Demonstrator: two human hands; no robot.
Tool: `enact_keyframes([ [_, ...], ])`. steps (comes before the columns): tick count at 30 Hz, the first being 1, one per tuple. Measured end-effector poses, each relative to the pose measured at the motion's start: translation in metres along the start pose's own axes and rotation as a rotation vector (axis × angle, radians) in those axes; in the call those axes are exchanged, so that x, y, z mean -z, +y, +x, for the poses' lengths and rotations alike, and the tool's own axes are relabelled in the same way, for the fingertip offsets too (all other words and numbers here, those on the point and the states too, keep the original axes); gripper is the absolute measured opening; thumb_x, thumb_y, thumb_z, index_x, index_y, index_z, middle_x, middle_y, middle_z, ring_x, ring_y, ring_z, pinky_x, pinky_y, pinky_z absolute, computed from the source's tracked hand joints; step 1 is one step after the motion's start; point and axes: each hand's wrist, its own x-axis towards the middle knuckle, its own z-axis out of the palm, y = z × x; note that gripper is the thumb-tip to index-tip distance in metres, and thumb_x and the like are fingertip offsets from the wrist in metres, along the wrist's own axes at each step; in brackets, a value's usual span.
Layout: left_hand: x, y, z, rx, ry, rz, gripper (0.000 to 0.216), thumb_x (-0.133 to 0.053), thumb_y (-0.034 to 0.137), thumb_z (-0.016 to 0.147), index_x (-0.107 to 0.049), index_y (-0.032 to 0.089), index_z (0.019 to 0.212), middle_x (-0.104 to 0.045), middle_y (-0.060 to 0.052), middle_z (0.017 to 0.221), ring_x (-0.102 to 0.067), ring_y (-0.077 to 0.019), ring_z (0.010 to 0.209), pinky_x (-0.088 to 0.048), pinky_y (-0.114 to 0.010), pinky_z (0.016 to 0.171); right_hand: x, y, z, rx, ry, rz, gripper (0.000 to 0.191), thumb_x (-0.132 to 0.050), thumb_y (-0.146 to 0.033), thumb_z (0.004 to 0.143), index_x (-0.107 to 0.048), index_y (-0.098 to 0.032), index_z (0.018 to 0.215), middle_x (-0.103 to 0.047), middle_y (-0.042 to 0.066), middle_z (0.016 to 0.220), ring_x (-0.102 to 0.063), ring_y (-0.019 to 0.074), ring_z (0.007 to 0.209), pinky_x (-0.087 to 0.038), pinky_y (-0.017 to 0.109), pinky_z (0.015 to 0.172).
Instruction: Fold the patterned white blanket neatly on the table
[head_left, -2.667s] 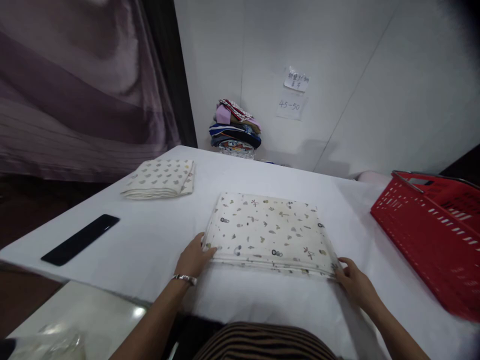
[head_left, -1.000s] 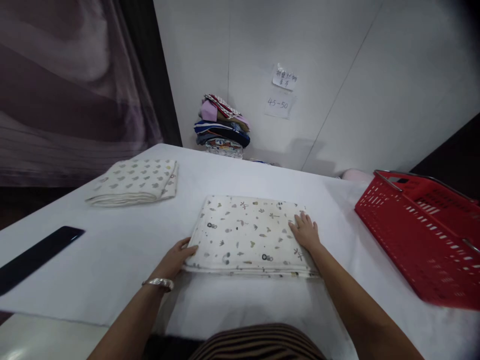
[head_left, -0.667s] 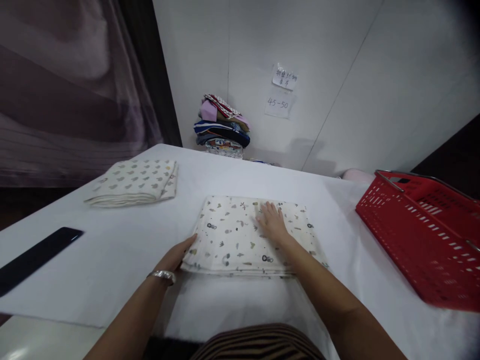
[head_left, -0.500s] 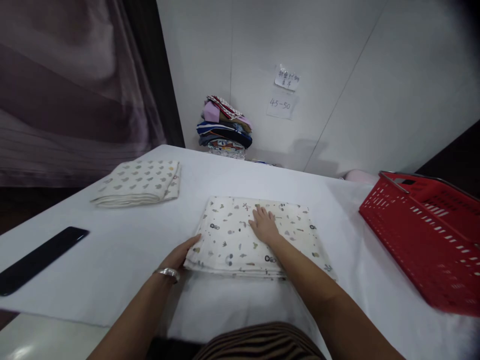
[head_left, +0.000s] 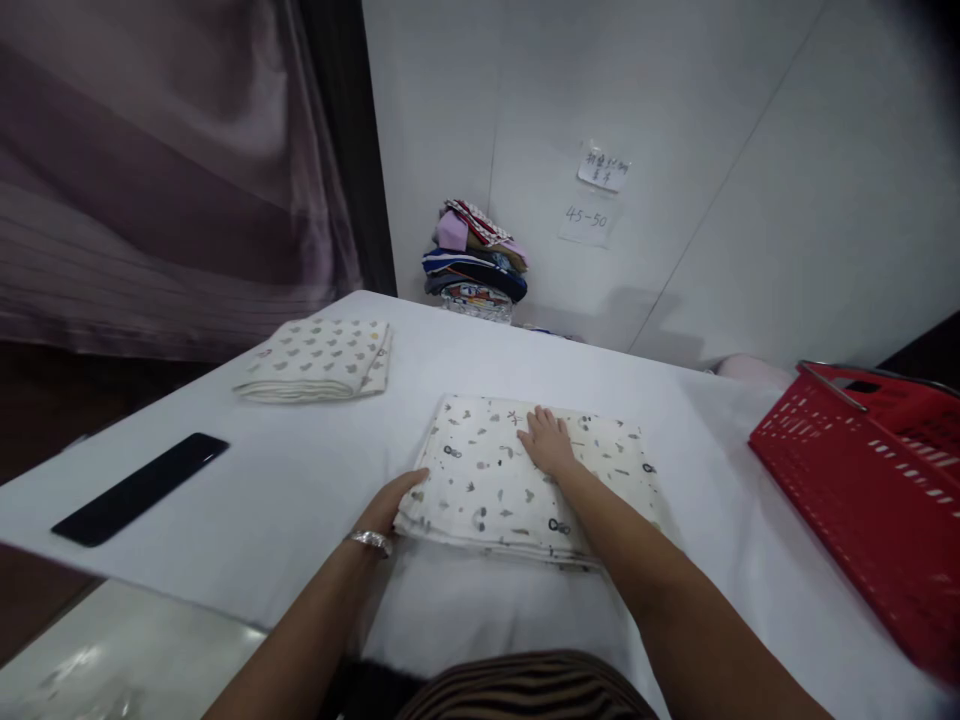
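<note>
Item 1: folded printed cloth [head_left: 487, 485], off-wht, small motifs; lying flat on wht desk [head_left: 285, 520], nr wearer's side, layered folds facing wearer.

R hand [head_left: 549, 445]: resting palm-down on cloth, upper-mid.; grip is spreading its fingers, pinching nothing; prob. keeping top layer flat.

L hand [head_left: 391, 500], w/ bracelet [head_left: 373, 541]: touching cloth's L edge; fingers partly hiding, so can't tell if grip is pinching; prob. stopping layers slipping L.

Edges/room: R forearm is covering pt. of near fold; desk top is showing past cloth's far edge & btwn cloth and basket, giving arms space.

Item 2: second folded cloth [head_left: 319, 360], lying far L, well apart; prob. sitting there to stay out of hands' way.

Item 3: blk slab [head_left: 142, 490], poss. phone, lying nr desk's L edge.

Item 4: red basket [head_left: 862, 510], standing R.

Item 5: textile pile [head_left: 476, 260], sitting beyond far edge, by wall.
</note>
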Motion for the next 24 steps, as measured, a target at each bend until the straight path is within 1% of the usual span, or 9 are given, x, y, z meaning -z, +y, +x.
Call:
enact_keyframes([
  [3, -0.001, 0.0, 0.0, 0.003, -0.013, -0.01, 0.027, -0.068, 0.034, 0.065, -0.066, 0.015, 0.083, -0.069, -0.008, 0.069, -0.067, -0.024, 0.067, -0.053, -0.031, 0.056, -0.002, -0.004, -0.006, -0.019, 0.014, 0.004, 0.057, -0.025, -0.047, 0.092, -0.029, -0.017, 0.141, -0.015, 0.009, 0.152, -0.007, 0.0241, 0.139, -0.005, 0.044, 0.109],
  [7, -0.006, 0.002, 0.0, 0.001, -0.026, -0.021, 0.027, -0.069, 0.035, 0.062, -0.066, 0.015, 0.079, -0.069, -0.008, 0.069, -0.067, -0.0244, 0.068, -0.053, -0.032, 0.057, -0.006, -0.012, -0.021, 0.038, 0.068, 0.021, 0.056, -0.026, -0.044, 0.093, -0.027, -0.016, 0.142, -0.013, 0.01, 0.152, -0.006, 0.0228, 0.139, -0.004, 0.044, 0.109],
  [9, -0.01, 0.007, -0.001, -0.002, -0.041, -0.009, 0.029, -0.071, 0.037, 0.059, -0.065, 0.015, 0.077, -0.069, -0.008, 0.069, -0.067, -0.0244, 0.069, -0.052, -0.032, 0.058, -0.007, -0.014, -0.025, 0.049, 0.046, 0.069, 0.054, -0.03, -0.042, 0.092, -0.032, -0.016, 0.139, -0.017, 0.01, 0.151, -0.01, 0.0233, 0.139, -0.005, 0.045, 0.11],
  [12, -0.024, 0.02, -0.005, -0.11, -0.068, 0.042, 0.036, -0.074, 0.04, 0.054, -0.064, 0.014, 0.076, -0.068, -0.007, 0.069, -0.066, -0.0232, 0.07, -0.05, -0.03, 0.059, -0.003, -0.016, -0.029, 0.011, 0.046, 0.25, 0.051, -0.038, -0.04, 0.089, -0.042, -0.016, 0.133, -0.024, 0.01, 0.149, -0.015, 0.0242, 0.138, -0.01, 0.045, 0.11],
  [14, -0.041, 0.033, -0.01, -0.209, -0.099, 0.1, 0.04, -0.076, 0.042, 0.053, -0.064, 0.013, 0.078, -0.068, -0.006, 0.07, -0.065, -0.0217, 0.07, -0.048, -0.028, 0.06, 0.002, -0.018, -0.034, -0.02, 0.096, 0.476, 0.05, -0.038, -0.041, 0.089, -0.046, -0.017, 0.131, -0.03, 0.009, 0.146, -0.022, 0.0218, 0.136, -0.017, 0.041, 0.11],
  [17, -0.082, 0.052, -0.013, -0.307, -0.255, 0.22, 0.042, -0.073, 0.042, 0.058, -0.064, 0.012, 0.086, -0.068, -0.005, 0.073, -0.063, -0.021, 0.073, -0.047, -0.028, 0.064, 0.008, -0.022, -0.046, -0.029, 0.14, 0.933, 0.055, -0.029, -0.05, 0.091, -0.044, -0.018, 0.133, -0.046, 0.008, 0.137, -0.041, 0.0192, 0.127, -0.034, 0.037, 0.103],
  [20, -0.142, 0.061, -0.009, -0.42, -0.408, 0.371, 0.034, -0.069, 0.039, 0.063, -0.064, 0.013, 0.083, -0.066, -0.002, 0.07, -0.061, -0.0184, 0.069, -0.045, -0.028, 0.064, 0.016, -0.015, -0.061, -0.064, 0.11, 1.277, 0.065, -0.014, -0.055, 0.092, -0.039, -0.014, 0.136, -0.056, 0.011, 0.127, -0.053, 0.0216, 0.114, -0.044, 0.038, 0.092],
  [22, -0.189, 0.055, -0.003, -0.465, -0.472, 0.516, 0.027, -0.067, 0.038, 0.064, -0.062, 0.013, 0.072, -0.061, 0.0, 0.06, -0.056, -0.0151, 0.061, -0.043, -0.027, 0.061, 0.023, -0.001, -0.07, -0.106, 0.124, 1.321, 0.066, -0.012, -0.056, 0.092, -0.044, -0.014, 0.132, -0.06, 0.011, 0.121, -0.056, 0.0237, 0.11, -0.046, 0.038, 0.088],
  [24, -0.237, 0.038, 0.002, -0.478, -0.536, 0.644, 0.024, -0.067, 0.036, 0.066, -0.061, 0.013, 0.069, -0.056, 0.003, 0.055, -0.052, -0.0126, 0.057, -0.041, -0.026, 0.059, 0.031, 0.019, -0.08, -0.119, 0.18, 1.249, 0.056, -0.025, -0.054, 0.092, -0.052, -0.016, 0.123, -0.061, 0.009, 0.117, -0.056, 0.0243, 0.107, -0.047, 0.038, 0.087],
])
